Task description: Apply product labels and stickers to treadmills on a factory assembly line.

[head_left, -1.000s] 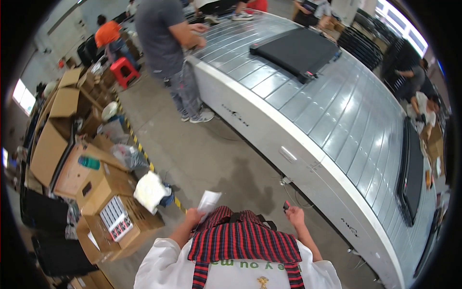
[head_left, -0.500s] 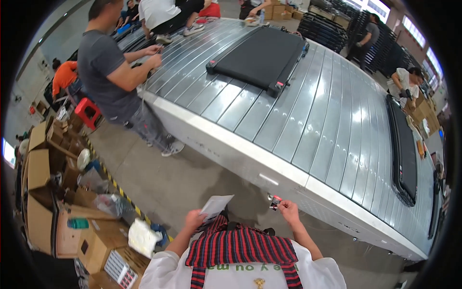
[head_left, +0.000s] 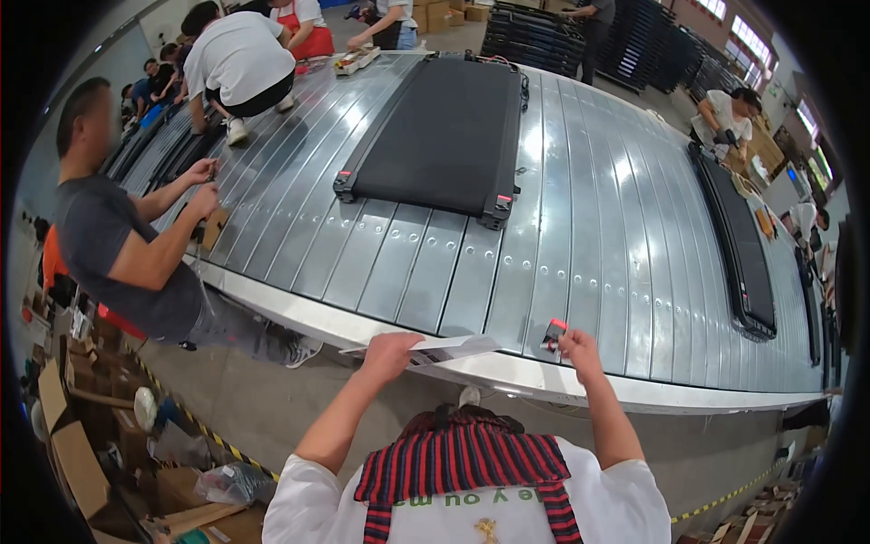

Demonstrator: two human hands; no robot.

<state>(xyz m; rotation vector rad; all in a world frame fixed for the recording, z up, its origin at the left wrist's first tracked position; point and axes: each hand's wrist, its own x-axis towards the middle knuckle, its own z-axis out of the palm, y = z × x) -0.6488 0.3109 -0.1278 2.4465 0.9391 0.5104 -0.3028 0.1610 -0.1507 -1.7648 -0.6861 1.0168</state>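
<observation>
My left hand (head_left: 390, 354) is closed on a few thin white and grey sheets (head_left: 458, 348), which stick out to both sides of it above the near edge of the metal slat conveyor (head_left: 462, 281). Between the fingertips of my right hand (head_left: 582, 352) is a small flat red-and-black card (head_left: 554, 333), held over the slats at the conveyor's near side. Farther up the conveyor lies a black treadmill deck (head_left: 437, 136) with red marks on its near corners. Both hands are apart from it.
At the left a person in a dark shirt (head_left: 118, 245) stands at the conveyor. Another person in white (head_left: 240, 63) crouches on it. A second black deck (head_left: 736, 240) lies to the right. Cardboard boxes (head_left: 77, 462) fill the lower left, beside yellow-black floor tape (head_left: 213, 435).
Both hands have risen and reached forward from beside the conveyor to its near edge, carrying the sheets and the card. The view has turned, and the conveyor now appears closer.
</observation>
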